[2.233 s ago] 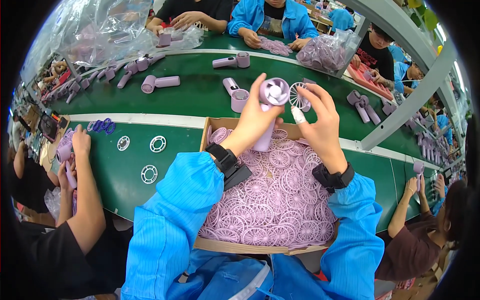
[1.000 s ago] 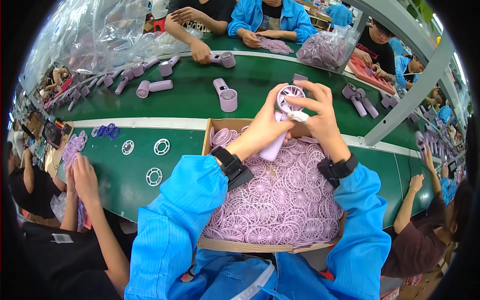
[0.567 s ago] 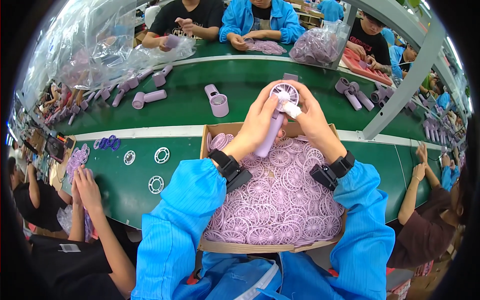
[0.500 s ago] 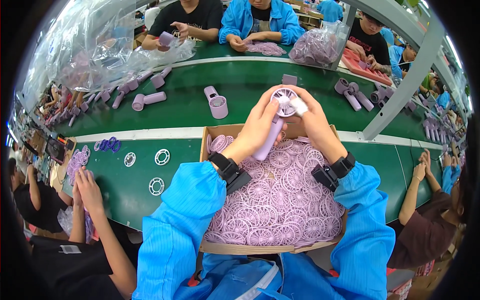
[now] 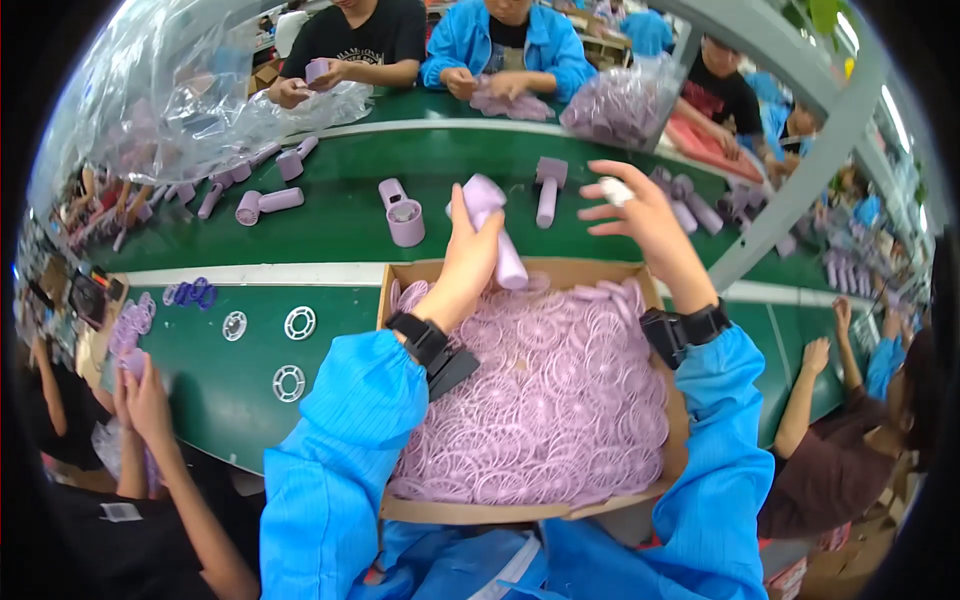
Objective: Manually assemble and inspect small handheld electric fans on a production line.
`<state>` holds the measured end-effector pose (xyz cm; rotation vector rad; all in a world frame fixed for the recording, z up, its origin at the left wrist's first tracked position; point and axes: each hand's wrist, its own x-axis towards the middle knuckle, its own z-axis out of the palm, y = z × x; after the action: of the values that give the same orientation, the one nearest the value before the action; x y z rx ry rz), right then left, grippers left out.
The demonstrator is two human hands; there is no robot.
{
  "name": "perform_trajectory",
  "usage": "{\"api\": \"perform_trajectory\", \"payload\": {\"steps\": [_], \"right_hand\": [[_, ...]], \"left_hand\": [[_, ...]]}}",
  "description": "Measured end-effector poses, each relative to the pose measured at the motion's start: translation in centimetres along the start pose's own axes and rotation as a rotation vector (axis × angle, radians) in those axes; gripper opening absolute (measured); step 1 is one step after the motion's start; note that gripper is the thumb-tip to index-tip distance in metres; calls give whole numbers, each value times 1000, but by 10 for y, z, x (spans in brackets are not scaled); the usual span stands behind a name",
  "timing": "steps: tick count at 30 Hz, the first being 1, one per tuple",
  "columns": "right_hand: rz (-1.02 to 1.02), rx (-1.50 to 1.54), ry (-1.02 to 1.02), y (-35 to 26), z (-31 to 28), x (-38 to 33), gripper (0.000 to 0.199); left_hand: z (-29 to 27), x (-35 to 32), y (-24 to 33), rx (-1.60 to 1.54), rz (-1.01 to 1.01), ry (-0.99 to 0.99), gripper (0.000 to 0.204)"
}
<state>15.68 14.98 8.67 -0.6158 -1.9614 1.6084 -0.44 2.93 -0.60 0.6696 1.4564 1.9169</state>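
My left hand is wrapped round a lilac handheld fan, tilted above the far left part of the box. The fan's head points up and away, so its front is hidden. My right hand is off to the right with fingers spread and nothing in them; one finger wears a white cover. Below both hands, a cardboard box holds a heap of lilac round fan grilles. Between my hands, farther off on the green belt, lies another handheld fan.
More lilac fans lie along the green belt. White rings rest on the table left of the box. A grey metal post slants at right. A clear plastic bag hangs far left. Co-workers sit opposite and on both sides.
My right hand has let go of the fan and moved right, its fingers spreading. The left hand has shifted left with the fan and turned its grille side out of sight.
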Motion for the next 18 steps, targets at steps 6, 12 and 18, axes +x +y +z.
{"api": "perform_trajectory", "payload": {"steps": [6,12,18], "right_hand": [[203,-791,114,73,-173,79,35],[298,-1146,602,174,-218,100,50],[313,-1180,519,201,-213,116,55]], "left_hand": [[10,-4,11,8,-48,-11,71],[10,-5,13,571,-19,-199,38],[21,-15,16,575,51,-189,27]]}}
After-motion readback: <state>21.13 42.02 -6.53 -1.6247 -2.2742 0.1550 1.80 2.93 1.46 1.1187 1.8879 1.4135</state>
